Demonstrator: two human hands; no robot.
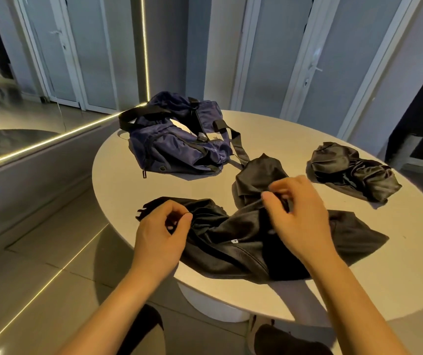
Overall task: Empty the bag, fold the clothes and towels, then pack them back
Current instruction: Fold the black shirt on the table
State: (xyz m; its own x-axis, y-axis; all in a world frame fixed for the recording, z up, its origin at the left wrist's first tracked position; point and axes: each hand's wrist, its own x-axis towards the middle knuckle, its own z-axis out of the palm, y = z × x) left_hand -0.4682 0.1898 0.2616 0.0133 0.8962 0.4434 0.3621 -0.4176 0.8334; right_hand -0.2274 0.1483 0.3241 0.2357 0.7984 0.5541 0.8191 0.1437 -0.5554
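Observation:
A navy duffel bag [177, 139] with black straps lies slumped at the back left of the round table [118, 180]. A black garment [233, 242] is spread crumpled near the table's front edge. My left hand [161, 234] pinches its left edge with curled fingers. My right hand [297, 213] pinches a fold at its upper middle. A second shiny black piece [259, 175] lies bunched just behind my right hand. A third black satin bundle [351, 172] sits apart at the right.
The table's pale pedestal [213, 303] stands below the top. A mirror wall with a lit strip [51, 139] runs on the left. Grey doors [282, 60] stand behind the table. Tiled floor [38, 278] lies at the lower left.

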